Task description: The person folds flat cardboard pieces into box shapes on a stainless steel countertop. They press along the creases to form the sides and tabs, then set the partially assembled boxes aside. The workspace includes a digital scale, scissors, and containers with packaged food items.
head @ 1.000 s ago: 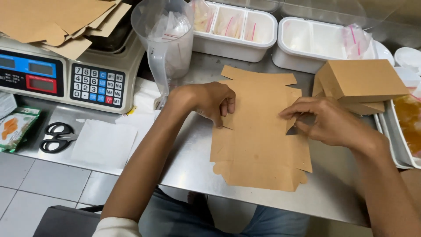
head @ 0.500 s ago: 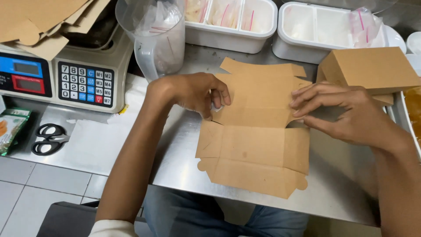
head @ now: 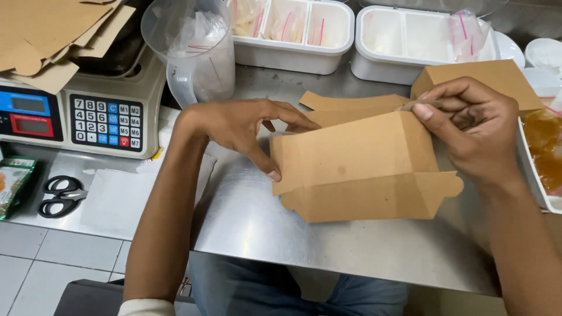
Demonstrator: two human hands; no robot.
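Brown cardboard box blank (head: pixel 357 167), partly folded, stands on the steel counter (head: pixel 252 222) between both hands; near wall raised and leaning, a scalloped flap lying forward along its lower edge, more flaps sticking up behind.

Left hand (head: pixel 237 126) closed lightly on the blank's left end: thumb pressed on the outer face at the corner, fingers reaching over the top edge. Right hand (head: pixel 474 131) pinches the upper right corner, fingertips curled over the edge, thumb side on the panel.

Just behind the right hand, a finished brown box (head: pixel 497 73). Further back, two white divided trays (head: pixel 293 35) with small clear bags, and a clear plastic jug (head: pixel 196 50) stuffed with bags. Far left: digital scale (head: pixel 76 117) with a stack of flat cardboard blanks (head: pixel 47 35) on its pan; black-handled scissors (head: pixel 58 196) on white paper near the counter edge; green packet (head: pixel 12 181) at the frame edge. Right edge: tray of orange-brown food (head: pixel 541 146), partly out of view
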